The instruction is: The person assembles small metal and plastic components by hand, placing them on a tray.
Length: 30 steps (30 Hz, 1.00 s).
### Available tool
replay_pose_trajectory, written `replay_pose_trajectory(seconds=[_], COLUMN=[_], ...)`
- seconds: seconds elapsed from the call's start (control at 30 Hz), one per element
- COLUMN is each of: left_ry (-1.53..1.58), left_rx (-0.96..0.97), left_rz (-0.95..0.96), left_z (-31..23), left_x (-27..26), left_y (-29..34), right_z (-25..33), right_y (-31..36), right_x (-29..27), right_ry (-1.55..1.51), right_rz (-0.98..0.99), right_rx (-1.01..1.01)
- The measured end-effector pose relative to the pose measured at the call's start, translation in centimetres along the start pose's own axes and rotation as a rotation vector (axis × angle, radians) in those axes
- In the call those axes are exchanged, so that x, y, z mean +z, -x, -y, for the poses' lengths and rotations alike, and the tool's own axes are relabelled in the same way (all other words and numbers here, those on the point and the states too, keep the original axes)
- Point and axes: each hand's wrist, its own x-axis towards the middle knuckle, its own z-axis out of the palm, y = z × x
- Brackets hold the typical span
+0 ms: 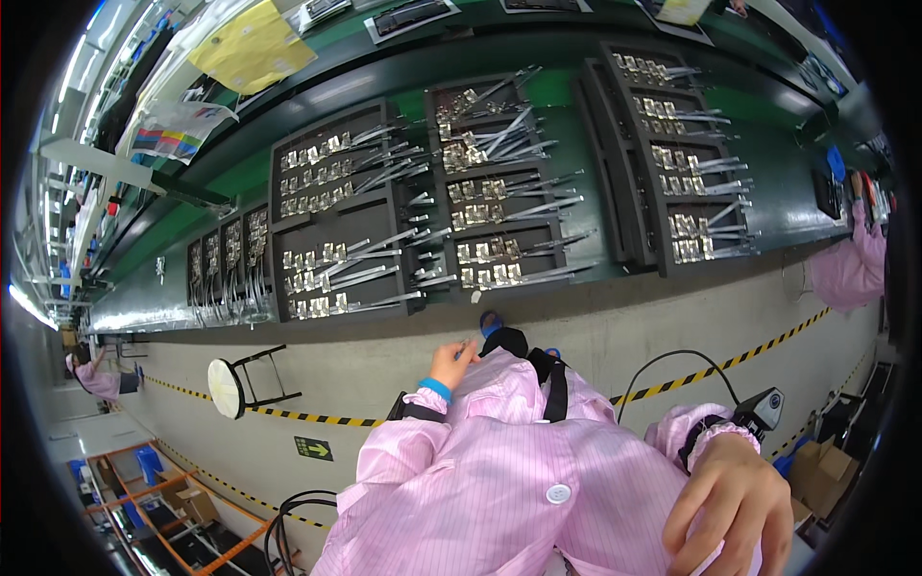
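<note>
My left hand [451, 365], with a blue band at its wrist, is in front of my pink striped smock [471, 470], short of the bench edge. Its fingers are curled together; whether anything small is between them, I cannot make out. Close to the camera at lower right, my right hand [735, 509] hangs with loosely bent fingers slightly apart, near the smock, and nothing shows in it. Beyond both hands, black compartment trays [351, 216] on the bench hold rows of small shiny metal parts [477, 213] with long flat silvery strips.
The dark green bench [586, 221] spans the view. A round white stool [227, 388] stands on the floor at left, near striped tape [327, 420]. Co-workers in pink appear at far right [845, 269] and far left [96, 376]. An orange-framed rack [163, 509] is lower left.
</note>
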Motion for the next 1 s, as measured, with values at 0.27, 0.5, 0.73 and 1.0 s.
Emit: replay_pose_trajectory(seconds=[0.27, 0.5, 0.73, 1.0], left_ry=[-0.027, -0.058, -0.034, 0.183], left_rx=[0.027, 0.088, -0.006, -0.042], left_rz=[-0.009, 0.031, -0.046, -0.294], left_z=[-0.1, 1.2, 1.7, 1.6], left_x=[-2.9, -4.0, -4.2, -3.4], left_y=[-3.2, -3.7, -3.2, 0.5], right_z=[-4.9, -8.7, -10.4, -21.5], right_y=[-3.8, -7.0, -8.8, 0.4], right_x=[-2.3, -3.6, -6.2, -25.7], right_ry=[0.022, -0.063, -0.212, 1.018], right_rz=[0.108, 0.17, 0.291, -0.331], right_rx=[0.118, 0.156, 0.239, 0.919])
